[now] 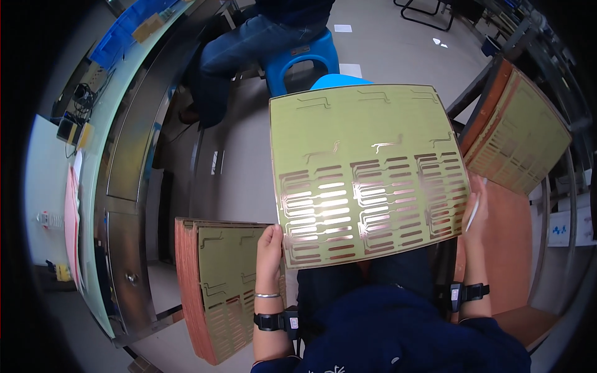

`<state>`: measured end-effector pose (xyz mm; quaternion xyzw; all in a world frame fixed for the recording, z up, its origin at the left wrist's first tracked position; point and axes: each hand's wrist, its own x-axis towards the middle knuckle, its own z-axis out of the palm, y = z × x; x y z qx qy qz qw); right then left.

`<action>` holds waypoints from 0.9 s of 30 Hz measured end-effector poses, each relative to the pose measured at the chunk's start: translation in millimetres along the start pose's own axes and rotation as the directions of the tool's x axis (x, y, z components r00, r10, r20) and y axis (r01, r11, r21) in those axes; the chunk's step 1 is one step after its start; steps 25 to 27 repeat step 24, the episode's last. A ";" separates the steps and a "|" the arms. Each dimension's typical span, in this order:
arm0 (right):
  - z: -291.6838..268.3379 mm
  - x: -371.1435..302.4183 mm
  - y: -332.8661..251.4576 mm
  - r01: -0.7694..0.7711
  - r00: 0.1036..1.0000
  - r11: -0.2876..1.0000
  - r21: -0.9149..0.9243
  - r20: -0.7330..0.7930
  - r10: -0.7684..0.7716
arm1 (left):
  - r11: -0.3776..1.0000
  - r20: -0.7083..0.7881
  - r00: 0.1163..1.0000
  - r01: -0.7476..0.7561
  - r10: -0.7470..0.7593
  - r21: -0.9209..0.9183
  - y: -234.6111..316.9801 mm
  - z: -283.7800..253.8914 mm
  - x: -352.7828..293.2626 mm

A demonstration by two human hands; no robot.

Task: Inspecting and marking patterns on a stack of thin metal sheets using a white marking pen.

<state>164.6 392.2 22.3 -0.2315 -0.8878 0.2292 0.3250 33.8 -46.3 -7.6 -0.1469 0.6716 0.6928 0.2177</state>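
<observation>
A large green circuit board panel (367,130) with shiny copper traces is held up before me, tilted so light glares off its lower half. My left hand (270,250) grips its lower left edge, thumb on the front and the other fingers mostly hidden. At the lower right edge, my right hand (475,208) holds the panel too. A thin white stick like a pen (473,212) lies along the fingers of that hand; its exact kind does not show. Below my left hand stands a thick stack of similar panels (230,248).
Another stack of panels (522,133) leans on an orange-brown board (507,242) at my right. A long workbench (102,180) runs along the left, with a blue bin (124,34) at its far end. Ahead, a person in jeans (261,43) sits on a blue stool (305,62).
</observation>
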 end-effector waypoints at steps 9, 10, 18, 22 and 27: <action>28.4 -23.2 -16.9 0.066 0.967 0.996 0.065 0.241 -0.080 | 0.993 -0.127 0.987 -0.106 0.100 -0.042 -10.7 17.2 -0.6; 27.6 -19.0 -5.4 -0.018 0.988 0.994 0.105 0.151 0.002 | 0.991 -0.122 0.986 -0.117 0.109 -0.064 -12.5 17.8 -0.1; 8.3 -22.1 -28.4 -0.090 0.989 0.954 0.287 0.137 0.052 | 0.982 -0.139 0.976 -0.180 0.170 -0.064 -27.0 19.5 4.4; 23.6 -55.8 -66.3 -0.104 0.876 0.877 0.469 0.461 -0.142 | 0.974 -0.153 0.968 -0.213 0.200 -0.075 -25.4 22.7 4.2; 28.2 -61.9 -75.3 -0.072 0.811 0.866 0.494 0.535 -0.238 | 0.975 -0.137 0.969 -0.214 0.205 -0.053 -32.0 19.4 7.6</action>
